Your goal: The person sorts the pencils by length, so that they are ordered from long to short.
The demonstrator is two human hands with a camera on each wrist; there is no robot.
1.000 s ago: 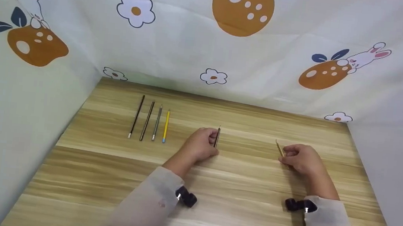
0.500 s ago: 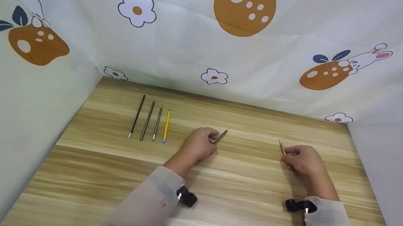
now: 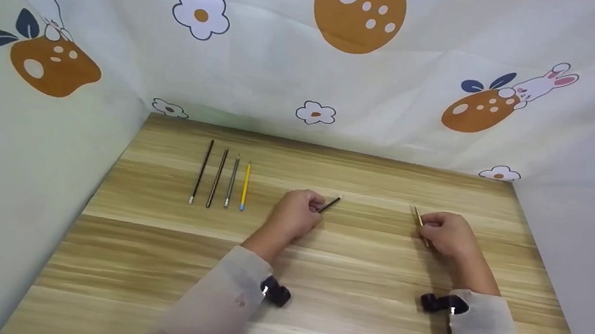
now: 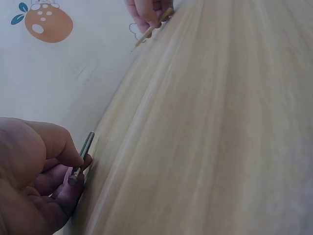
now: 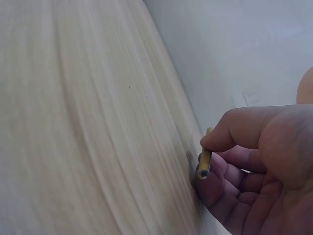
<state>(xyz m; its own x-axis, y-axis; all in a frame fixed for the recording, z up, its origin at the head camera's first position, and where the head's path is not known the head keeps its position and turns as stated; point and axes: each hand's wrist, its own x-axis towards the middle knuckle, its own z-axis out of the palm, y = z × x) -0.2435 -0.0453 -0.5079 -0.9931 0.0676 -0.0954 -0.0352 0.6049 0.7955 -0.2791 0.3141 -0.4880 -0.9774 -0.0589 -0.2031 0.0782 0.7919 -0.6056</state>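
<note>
In the head view, my left hand [image 3: 292,213] pinches a short dark pencil [image 3: 332,203] between thumb and fingers; its far end slants away to the right. The left wrist view shows this dark pencil [image 4: 87,145] close up, its near end just past the thumb. On the right, my right hand [image 3: 448,235] pinches a short gold-coloured pencil [image 3: 418,215] that points away from me, tilted slightly left. In the right wrist view the end of the gold pencil [image 5: 205,164] faces the camera. Fingers hide the middle of both pencils.
Left of my left hand, a black pencil [image 3: 202,171], a dark brown pencil [image 3: 217,178], a grey pencil [image 3: 232,180] and a yellow pencil [image 3: 245,185] lie side by side on the wooden table [image 3: 350,294]. Patterned cloth walls [image 3: 264,64] stand around the table's back and sides.
The dark pencil in my left hand has swung from pointing nearly straight away to slanting right. The gold pencil in my right hand has turned a little clockwise. Both hands stay nearly in place.
</note>
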